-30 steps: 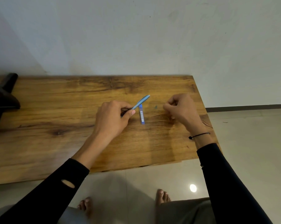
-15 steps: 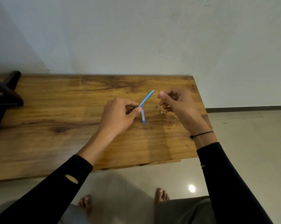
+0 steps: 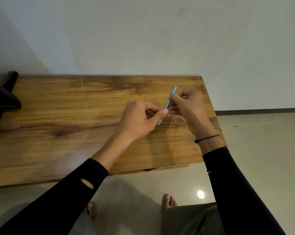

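A light-blue pen barrel (image 3: 171, 95) is held tilted above the wooden table (image 3: 75, 133), its upper end pointing away and to the right. My left hand (image 3: 138, 121) pinches its lower end between thumb and fingers. My right hand (image 3: 188, 106) has curled fingers that close on the barrel's middle from the right. A tiny metallic bit (image 3: 168, 114) shows between the two hands; I cannot tell what it is. A short blue piece (image 3: 160, 123) peeks out just under my left thumb, mostly hidden.
A dark angular object (image 3: 2, 100) sits at the table's left end. A plain wall runs behind the table. The table's right edge is close to my right wrist, with tiled floor (image 3: 262, 150) beyond. My bare feet are below the front edge.
My right hand lifted off the table and moved left onto the pen barrel. My left hand raised the barrel and shifted right, so both hands now meet on it.
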Available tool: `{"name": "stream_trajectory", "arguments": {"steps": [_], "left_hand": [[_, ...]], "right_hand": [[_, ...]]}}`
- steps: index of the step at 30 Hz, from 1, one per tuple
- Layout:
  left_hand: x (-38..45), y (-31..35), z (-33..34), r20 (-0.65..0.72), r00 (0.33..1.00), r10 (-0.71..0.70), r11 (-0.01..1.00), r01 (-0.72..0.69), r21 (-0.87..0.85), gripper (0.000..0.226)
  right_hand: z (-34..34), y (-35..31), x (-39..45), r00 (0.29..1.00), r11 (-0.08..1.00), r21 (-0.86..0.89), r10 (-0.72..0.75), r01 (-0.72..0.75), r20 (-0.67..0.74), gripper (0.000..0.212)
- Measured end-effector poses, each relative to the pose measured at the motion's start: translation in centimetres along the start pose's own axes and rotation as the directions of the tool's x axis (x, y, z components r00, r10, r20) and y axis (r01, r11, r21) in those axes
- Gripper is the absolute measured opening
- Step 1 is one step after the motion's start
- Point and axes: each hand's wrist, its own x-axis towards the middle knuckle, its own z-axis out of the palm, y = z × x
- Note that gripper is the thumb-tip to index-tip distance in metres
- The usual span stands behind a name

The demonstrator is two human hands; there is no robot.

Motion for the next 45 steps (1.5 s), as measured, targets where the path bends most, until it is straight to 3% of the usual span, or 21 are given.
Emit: {"name": "stream_trajectory", "arguments": {"steps": [2,6,11,14,17,22,26,31,34,39,45], "left_hand": [[0.1,-0.3,-0.1,-0.038,0.999,-0.005,0.989,0.011,0.145,0.037],[0.0,-1.5,0.0,-0.068,0.997,-0.04,0.88,0.067,0.469,0.037],[-0.1,-1.7,1.0,-0.138,0.99,-0.035,0.758,0.117,0.642,0.049],[0.0,-1.9,1.3,-0.146,0.988,-0.044,0.746,0.13,0.653,0.043],[0.2,-1.9,1.2,-0.129,0.989,-0.068,0.736,0.137,0.663,0.026],[0.3,-1.9,0.7,-0.139,0.985,-0.098,0.73,0.166,0.663,0.017],[0.2,-1.8,-0.1,-0.177,0.984,-0.018,0.767,0.127,0.629,0.014],[-0.8,-1.0,-1.3,-0.198,0.952,0.232,0.8,-0.071,0.595,0.009],[-1.1,-1.0,-1.7,-0.181,0.941,0.287,0.805,-0.134,0.578,0.009],[-1.0,-0.9,-2.2,-0.198,0.936,0.29,0.839,-0.15,0.523,0.018],[-0.8,-1.3,-2.4,-0.113,0.935,0.337,0.771,-0.205,0.603,0.025]], "right_hand": [[-1.3,0.7,0.6,0.998,0.995,-0.088,0.052,-0.056,-0.047,0.016],[-2.2,2.8,1.2,0.973,0.915,-0.332,0.228,-0.23,-0.043,0.028],[-0.8,3.0,1.0,0.976,0.833,-0.509,0.199,-0.214,-0.085,0.031],[-0.8,2.4,0.6,0.973,0.805,-0.551,0.22,-0.22,-0.068,0.043],[-1.3,1.8,0.2,0.982,0.845,-0.5,0.175,-0.19,-0.077,0.039],[-1.7,0.8,-0.2,0.97,0.885,-0.464,-0.08,-0.036,-0.228,0.029],[0.2,-0.7,-1.1,0.96,0.907,-0.382,-0.246,0.178,-0.136,0.026],[2.7,-1.0,-1.8,0.978,0.924,-0.32,-0.19,0.207,0.085,0.016],[2.8,-0.7,-1.7,0.979,0.962,-0.215,-0.139,0.169,0.146,0.016],[3.0,-0.3,-1.5,0.977,0.979,-0.138,-0.128,0.152,0.169,0.016],[4.0,-0.1,-1.8,0.978,0.954,-0.234,-0.159,0.188,0.137,0.021]]}}
